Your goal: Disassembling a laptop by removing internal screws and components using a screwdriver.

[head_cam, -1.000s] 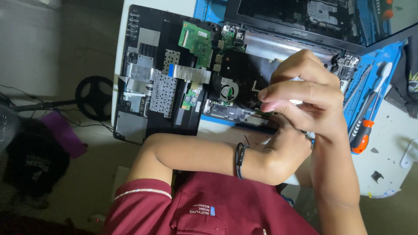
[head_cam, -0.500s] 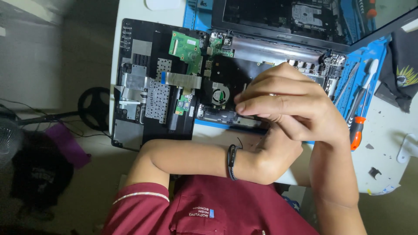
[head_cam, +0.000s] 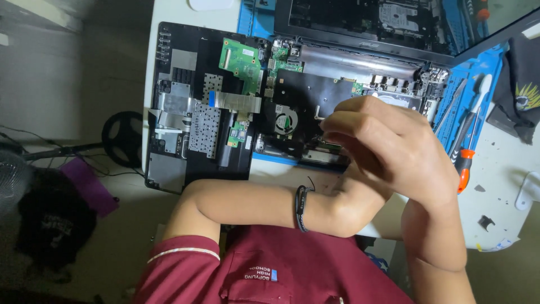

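Black opened laptop (head_cam: 315, 95) at table edge, right hand (head_cam: 388, 146) fingertips pinched together, left hand hidden beneath.

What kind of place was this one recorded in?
Probably an electronics repair bench: an opened laptop with a bare green circuit board lies on a blue work mat, with an orange-handled screwdriver beside it.
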